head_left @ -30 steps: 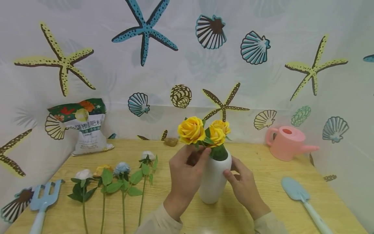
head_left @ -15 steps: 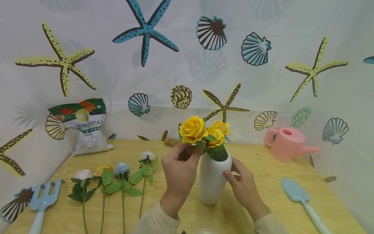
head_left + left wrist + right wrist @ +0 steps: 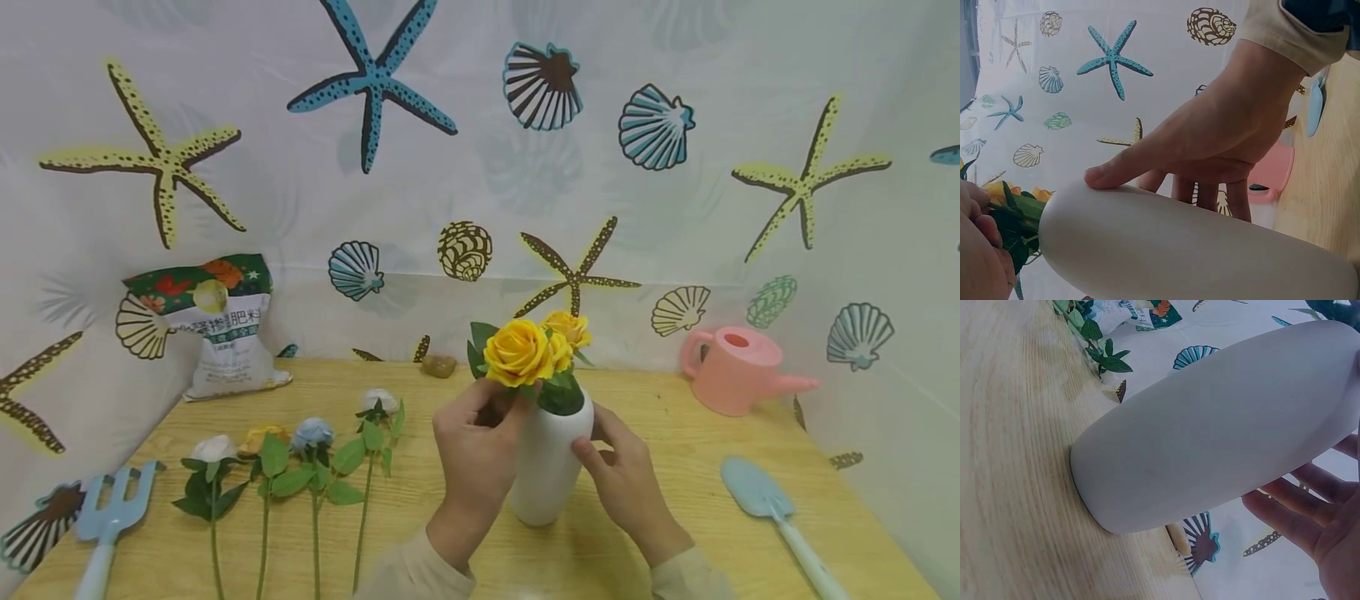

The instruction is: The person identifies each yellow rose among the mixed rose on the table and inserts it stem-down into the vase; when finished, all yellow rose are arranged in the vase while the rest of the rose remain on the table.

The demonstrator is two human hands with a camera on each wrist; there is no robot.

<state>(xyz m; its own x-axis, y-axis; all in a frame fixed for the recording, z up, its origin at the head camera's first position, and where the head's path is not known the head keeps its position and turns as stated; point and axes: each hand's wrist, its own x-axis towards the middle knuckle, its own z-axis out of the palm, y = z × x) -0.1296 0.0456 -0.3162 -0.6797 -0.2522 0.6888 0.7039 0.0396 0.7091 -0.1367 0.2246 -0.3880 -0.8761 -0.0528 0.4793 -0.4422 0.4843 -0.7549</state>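
Nearest the camera, two cream sleeves are leading up to the hands working around a white vase (image 3: 550, 454) standing upright on the wooden table (image 3: 675, 533). The right hand (image 3: 626, 475) is steadying the vase, its thumb lying along the shoulder and its straight fingers reaching round the far side, as the left-wrist view shows; this grip is open, pressing rather than clasping. The left hand (image 3: 476, 454) is pinching the stem just under the front yellow rose (image 3: 517, 352), its grip closed on that stem. Compared with a second ago, this rose is sitting lower and further in toward the vase mouth, now tucked close against the other two yellow roses (image 3: 567, 329), and its leaves are showing behind it on the left; judging by that, the stem is being seated deeper and the bloom is nearly settled among the others. The vase itself is standing where it was. To the left four loose flowers (image 3: 300, 467) are lying side by side, with a blue fork (image 3: 112, 517) beyond them; a blue trowel (image 3: 765, 496) is lying to the right. Further back, a pink watering can (image 3: 738, 367) and a fertiliser bag (image 3: 217, 325) are standing against the seashell backdrop.
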